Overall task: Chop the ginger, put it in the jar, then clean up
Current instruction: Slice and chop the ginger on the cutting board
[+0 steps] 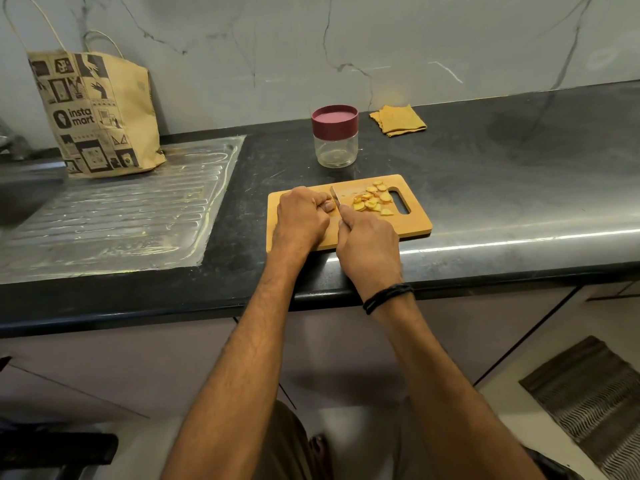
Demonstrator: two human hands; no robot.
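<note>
A wooden cutting board (412, 223) lies on the black counter near its front edge. On its right half sit several yellow ginger slices (374, 201), beside the handle slot. My left hand (301, 220) is curled over the remaining ginger piece, which is mostly hidden under the fingers. My right hand (369, 247) grips a knife (335, 196), whose blade points away from me and stands between the left fingertips and the slices. A clear glass jar (335, 147) with a maroon lid on it stands just behind the board.
A folded yellow cloth (398, 120) lies at the back near the wall. A printed paper bag (98, 116) stands on the steel drainboard (117, 209) at the left. The counter's front edge runs below my wrists. A mat (588, 396) lies on the floor.
</note>
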